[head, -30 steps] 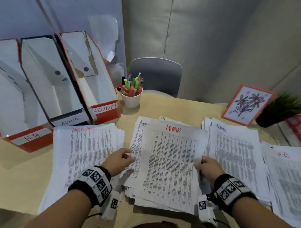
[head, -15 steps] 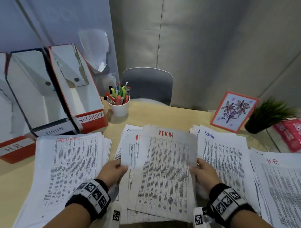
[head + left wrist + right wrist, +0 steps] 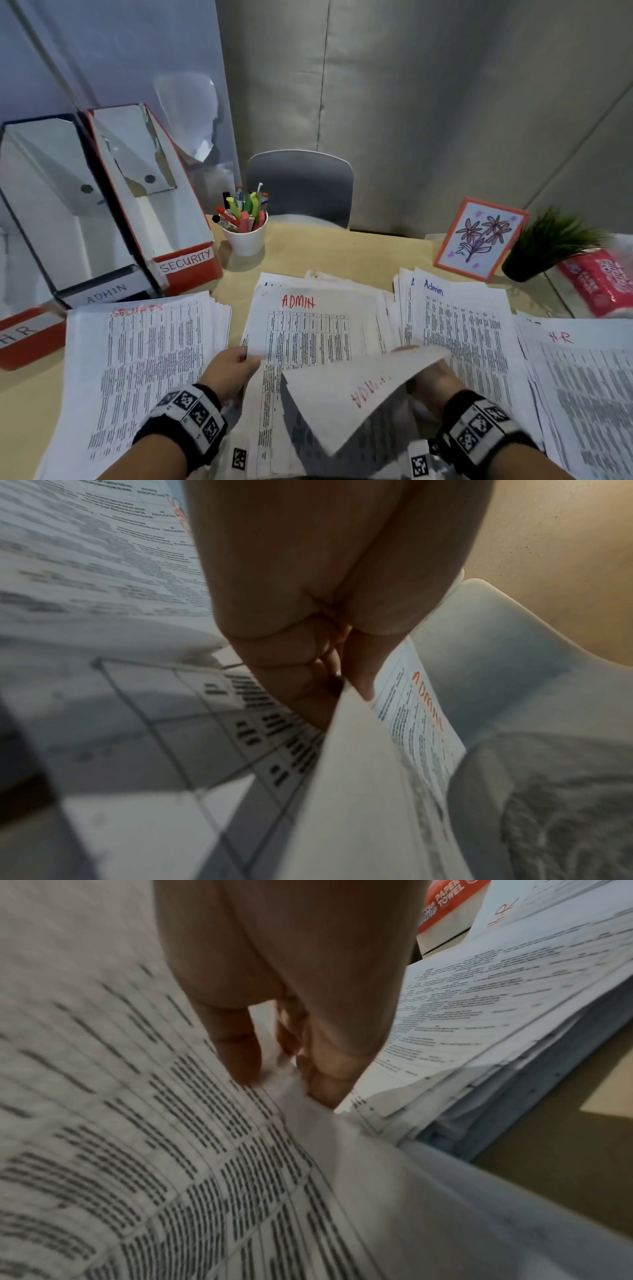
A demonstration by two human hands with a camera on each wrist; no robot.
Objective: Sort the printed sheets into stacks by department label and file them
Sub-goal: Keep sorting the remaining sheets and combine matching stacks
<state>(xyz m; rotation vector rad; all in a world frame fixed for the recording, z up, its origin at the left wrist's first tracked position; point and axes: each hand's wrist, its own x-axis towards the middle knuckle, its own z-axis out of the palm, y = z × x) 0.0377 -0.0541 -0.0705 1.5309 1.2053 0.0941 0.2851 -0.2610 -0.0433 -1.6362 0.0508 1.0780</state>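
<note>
Head view first: we take the pen cup (image 3: 247, 236) as our landmark at the back of the wooden desk (image 3: 329, 250). Straight in front of it lies the middle stack (image 3: 308, 329), its top page marked ADMIN in red. Our left hand (image 3: 230, 368) pinches that stack's left edge between thumb and curled fingers; the left wrist view shows the same pinch on the paper. Our right hand (image 3: 428, 380) pinches a turned-over sheet (image 3: 352, 390), its red ADMIN lettering showing through reversed, lifted above the near half of the stack. To the left of the cup stand three file boxes: SECURITY (image 3: 154, 205) just beside it, ADMIN (image 3: 68, 219) further left, HR (image 3: 24, 335) at the frame edge. In front of those boxes sits the SECURITY pile (image 3: 144, 370). Right of the middle stack lie the blue-labelled Admin pile (image 3: 459, 329) and, beyond it, the HR pile (image 3: 582, 387).
</note>
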